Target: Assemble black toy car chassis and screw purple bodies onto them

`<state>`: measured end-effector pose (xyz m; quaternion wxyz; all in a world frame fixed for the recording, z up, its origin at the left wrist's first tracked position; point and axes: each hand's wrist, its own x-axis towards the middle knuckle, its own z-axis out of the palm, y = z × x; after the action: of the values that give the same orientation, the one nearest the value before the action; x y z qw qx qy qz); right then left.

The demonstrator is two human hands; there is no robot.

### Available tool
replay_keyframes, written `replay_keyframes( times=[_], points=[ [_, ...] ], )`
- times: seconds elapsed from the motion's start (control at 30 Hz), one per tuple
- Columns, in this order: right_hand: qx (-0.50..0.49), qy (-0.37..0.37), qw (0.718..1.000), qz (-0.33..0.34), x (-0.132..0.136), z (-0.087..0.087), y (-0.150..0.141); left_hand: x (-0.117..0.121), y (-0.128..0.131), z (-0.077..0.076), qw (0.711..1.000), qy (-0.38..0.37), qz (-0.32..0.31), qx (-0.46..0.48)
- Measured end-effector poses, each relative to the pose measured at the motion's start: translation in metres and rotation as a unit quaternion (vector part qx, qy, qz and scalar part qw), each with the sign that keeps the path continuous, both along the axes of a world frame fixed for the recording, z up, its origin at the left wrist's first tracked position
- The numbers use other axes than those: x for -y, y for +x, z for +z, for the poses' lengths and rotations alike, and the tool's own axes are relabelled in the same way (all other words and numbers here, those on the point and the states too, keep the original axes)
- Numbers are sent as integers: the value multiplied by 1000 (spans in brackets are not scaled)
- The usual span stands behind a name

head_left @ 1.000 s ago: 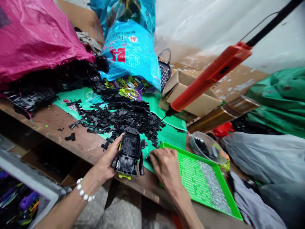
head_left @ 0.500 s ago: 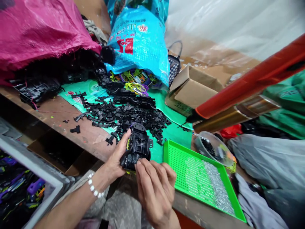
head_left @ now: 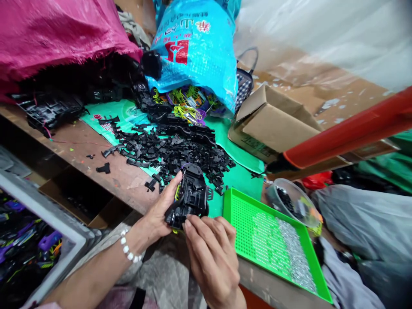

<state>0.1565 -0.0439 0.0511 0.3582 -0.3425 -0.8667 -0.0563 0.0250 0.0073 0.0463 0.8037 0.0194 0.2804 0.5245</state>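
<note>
My left hand (head_left: pixel 162 210) is wrapped around the left side of a black plastic toy car chassis (head_left: pixel 191 193), its thumb along the edge. Yellow and purple bits show at the chassis rim. At the chassis's near end, my right hand (head_left: pixel 214 249) has its fingers bunched together against the black plastic; whatever its fingertips may pinch is hidden. A pile of small black plastic parts (head_left: pixel 180 148) lies on a green sheet just beyond the chassis. To the right of my right hand is a bright green perforated tray (head_left: pixel 228 210) with many small silvery metal pieces (head_left: pixel 298 253).
A blue bag (head_left: pixel 196 47) spills yellow and purple parts; a pink bag (head_left: pixel 64 34) holds black ones. An open carton (head_left: pixel 270 128), a red tube (head_left: pixel 347 133) and a clear bowl (head_left: pixel 277 206) stand at right. A grey crate (head_left: pixel 74 244) of parts sits lower left.
The view has shifted slightly, so the bags and carton appear farther right. Both hands stay at the chassis, with the right fingers still at its near end.
</note>
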Motion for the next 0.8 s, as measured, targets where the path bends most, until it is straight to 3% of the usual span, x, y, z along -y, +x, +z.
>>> replay_keyframes(
  times=[0.33, 0.57, 0.8],
  points=[
    [57, -48, 996, 49, 0, 4, 4, 0, 0, -11, 999, 23, 19, -41],
    [99, -30, 992, 66, 5, 15, 5, 2, 0, -8, 998, 23, 12, -63],
    [79, -32, 996, 36, 11, 24, 10, 3, -2, -11, 1000, 5, -13, -18]
  ],
)
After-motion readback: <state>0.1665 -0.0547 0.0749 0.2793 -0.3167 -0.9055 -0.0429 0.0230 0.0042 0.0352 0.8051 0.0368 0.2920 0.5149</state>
